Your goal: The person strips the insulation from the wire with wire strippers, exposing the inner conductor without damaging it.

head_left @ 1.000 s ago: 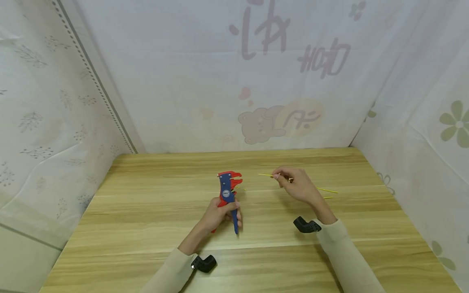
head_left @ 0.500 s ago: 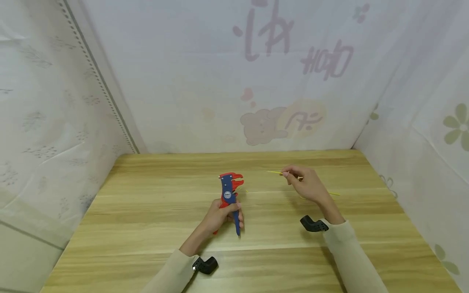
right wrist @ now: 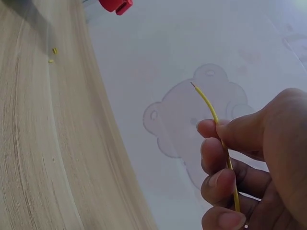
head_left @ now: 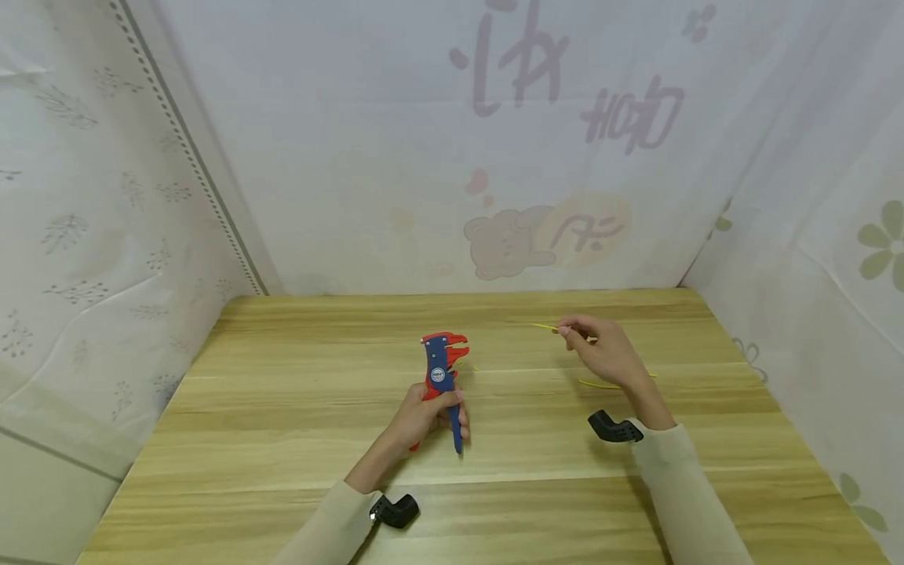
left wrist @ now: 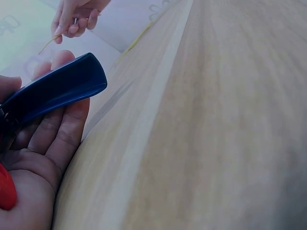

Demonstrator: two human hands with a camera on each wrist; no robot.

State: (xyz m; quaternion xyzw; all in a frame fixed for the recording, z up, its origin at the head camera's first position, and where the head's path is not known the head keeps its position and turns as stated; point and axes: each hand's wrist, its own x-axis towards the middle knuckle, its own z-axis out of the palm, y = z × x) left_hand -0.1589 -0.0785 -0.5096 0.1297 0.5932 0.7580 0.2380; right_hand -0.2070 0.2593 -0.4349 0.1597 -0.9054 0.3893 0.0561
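A red and blue wire stripper (head_left: 438,362) stands in my left hand (head_left: 413,417), its red jaws pointing right and apart. The thumb lies over the blue handle (left wrist: 62,85), with the fingers behind it. Off to the right, my right hand (head_left: 606,355) pinches a yellow wire (right wrist: 207,103) between thumb and forefinger, raised over the table. The wire's free end points left toward the stripper, and a short bare copper tip (right wrist: 193,84) shows there. Its lower part runs down across the curled fingers.
More yellow wire (head_left: 596,384) lies on the wooden table (head_left: 282,408) beneath the right wrist. Small yellow insulation bits (right wrist: 54,50) are on the table near the stripper. Each sleeve carries a black wrist camera (head_left: 397,512). Printed cloth (head_left: 367,196) walls off the back and both sides.
My right hand has drawn rightward and slightly toward the back, taking the yellow wire farther from the stripper. The left hand and stripper stay nearly in place.
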